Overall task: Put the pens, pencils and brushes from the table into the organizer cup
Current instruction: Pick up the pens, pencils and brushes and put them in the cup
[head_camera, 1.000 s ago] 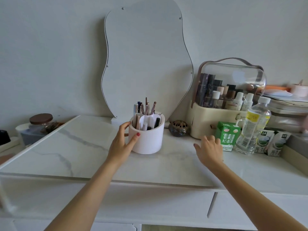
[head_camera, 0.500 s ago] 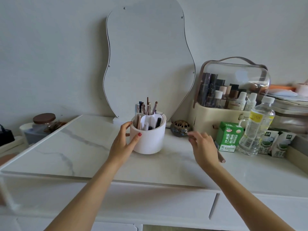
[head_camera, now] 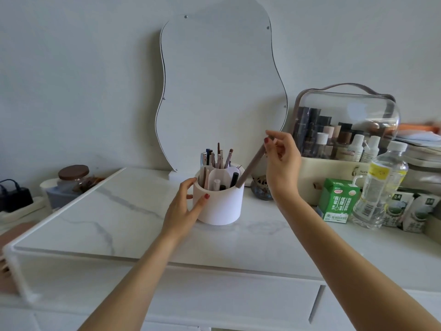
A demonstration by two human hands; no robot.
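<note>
Steadying the cup with my left hand, I wrap thumb and fingers loosely around its left wall so it should not slide or tip on the smooth tabletop while I load it. My right hand, right of centre in the frame, pinches the top end of a brown pencil between thumb and fingers. I hold it high and slanted, its lower tip already inside the cup's right compartment at the rim, so that it can drop in beside the dark pen there without knocking the taller brushes standing in the back section. A grip near the top keeps my knuckles clear of those handles.

No other pen, pencil or brush lies on the bare marble-look top that I can see, so I judge this to be among the last to go in.

Behind the cup a wavy mirror leans against a plain pale wall. At right stand a clear-lidded case of bottles, a green carton, a water bottle and small packs; a little dark pot sits just right of the cup. At the left edge are a brown-lidded jar and a black charger. White drawers run below.
</note>
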